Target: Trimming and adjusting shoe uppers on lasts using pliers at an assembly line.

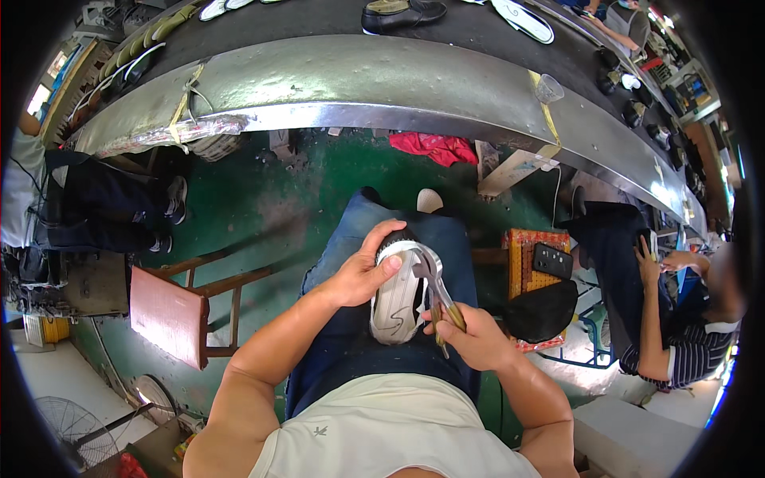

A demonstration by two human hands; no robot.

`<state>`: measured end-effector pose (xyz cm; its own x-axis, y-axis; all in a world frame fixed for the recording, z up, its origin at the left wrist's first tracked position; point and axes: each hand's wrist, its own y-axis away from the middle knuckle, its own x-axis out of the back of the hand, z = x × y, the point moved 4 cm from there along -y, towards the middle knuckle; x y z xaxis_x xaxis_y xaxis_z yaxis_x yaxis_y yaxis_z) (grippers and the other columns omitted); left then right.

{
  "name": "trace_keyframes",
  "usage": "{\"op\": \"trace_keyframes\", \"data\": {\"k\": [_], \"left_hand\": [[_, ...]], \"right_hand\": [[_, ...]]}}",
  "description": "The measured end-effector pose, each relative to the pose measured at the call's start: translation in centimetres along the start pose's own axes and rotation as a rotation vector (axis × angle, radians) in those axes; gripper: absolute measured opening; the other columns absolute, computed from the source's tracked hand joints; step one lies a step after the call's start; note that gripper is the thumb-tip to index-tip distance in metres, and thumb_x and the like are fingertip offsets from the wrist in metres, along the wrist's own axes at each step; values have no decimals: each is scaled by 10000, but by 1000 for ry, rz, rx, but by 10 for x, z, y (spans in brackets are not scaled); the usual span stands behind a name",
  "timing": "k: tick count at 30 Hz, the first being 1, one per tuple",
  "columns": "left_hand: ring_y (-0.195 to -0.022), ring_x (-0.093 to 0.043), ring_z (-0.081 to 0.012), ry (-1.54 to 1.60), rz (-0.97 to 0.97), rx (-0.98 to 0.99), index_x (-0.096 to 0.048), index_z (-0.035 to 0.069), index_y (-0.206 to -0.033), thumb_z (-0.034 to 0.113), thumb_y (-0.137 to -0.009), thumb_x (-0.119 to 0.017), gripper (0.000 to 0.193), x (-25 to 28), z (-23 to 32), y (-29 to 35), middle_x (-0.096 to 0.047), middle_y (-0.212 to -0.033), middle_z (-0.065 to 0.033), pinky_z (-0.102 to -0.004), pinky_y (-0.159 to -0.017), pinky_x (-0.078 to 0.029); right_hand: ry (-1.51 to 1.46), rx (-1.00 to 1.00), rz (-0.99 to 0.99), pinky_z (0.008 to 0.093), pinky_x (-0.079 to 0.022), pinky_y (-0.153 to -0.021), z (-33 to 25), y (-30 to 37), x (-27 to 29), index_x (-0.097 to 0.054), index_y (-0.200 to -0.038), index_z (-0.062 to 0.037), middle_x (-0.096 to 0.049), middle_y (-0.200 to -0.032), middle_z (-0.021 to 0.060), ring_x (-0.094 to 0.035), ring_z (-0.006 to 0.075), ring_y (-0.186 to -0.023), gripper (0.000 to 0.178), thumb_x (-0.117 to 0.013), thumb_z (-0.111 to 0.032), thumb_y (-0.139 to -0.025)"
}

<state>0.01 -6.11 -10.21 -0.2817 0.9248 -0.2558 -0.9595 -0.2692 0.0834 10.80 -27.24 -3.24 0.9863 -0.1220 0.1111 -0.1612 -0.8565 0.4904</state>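
Note:
A shoe lies on my lap with its pale sole facing up and a dark part at its far end. My left hand is closed around the far left side of the shoe, its thumb pressed on the sole. My right hand grips the handles of a pair of pincers. The curved metal head of the pincers lies against the far right edge of the sole. Whether its jaws hold any material is too small to tell. My jeans are beneath the shoe.
A metal-edged bench spans the far side, carrying several shoes, among them a black shoe. A wooden stool stands at left. At right, a woven seat bears a phone and black cloth. People sit on both sides.

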Motion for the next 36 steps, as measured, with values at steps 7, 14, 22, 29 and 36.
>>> {"op": "trace_keyframes", "data": {"k": [7,14,22,29,36], "left_hand": [[-1552,-145,-368,-478,64,-126,-340,77,-1535,492,-1077,-413,622,12,3,-15,-161,-1655,-231,-454,-1226,-195],[-1441,-417,-371,-558,71,-91,-429,14,-1474,386,-1047,-542,577,15,11,-26,-427,-1539,-230,-411,-1179,-335],[-1409,-455,-311,-478,49,-154,-489,46,-1445,188,-1021,-598,460,33,-14,-38,-470,-1510,-182,-382,-1166,-350],[-1444,-404,-247,-186,-76,38,-479,83,-1479,162,-987,-657,529,36,-4,-35,-464,-1524,-137,-368,-1190,-315],[-1074,-580,-105,1,219,251,-601,34,-1367,110,-955,-693,429,29,-25,-50,-646,-1206,-26,-294,-966,-487]], "right_hand": [[-409,-84,-88,303,-523,-812,-2,-24,9,-609,-1224,32,-701,-1060,88,-668,151,-926,298,-527,-185,-1038],[-347,-254,-125,305,-555,-701,-11,-42,33,-597,-1116,8,-659,-895,55,-648,139,-771,239,-580,-212,-1026],[401,292,339,439,-547,-737,51,-81,13,-617,-1153,25,-687,-869,214,-684,417,-811,263,-650,-161,-970],[655,262,380,486,-543,-774,32,-52,6,-559,-1183,36,-669,-1048,257,-679,417,-922,287,-640,-112,-951],[649,-1,89,472,-545,-767,10,-45,30,-552,-1055,15,-682,-1047,200,-694,370,-829,178,-590,-136,-970]]}}
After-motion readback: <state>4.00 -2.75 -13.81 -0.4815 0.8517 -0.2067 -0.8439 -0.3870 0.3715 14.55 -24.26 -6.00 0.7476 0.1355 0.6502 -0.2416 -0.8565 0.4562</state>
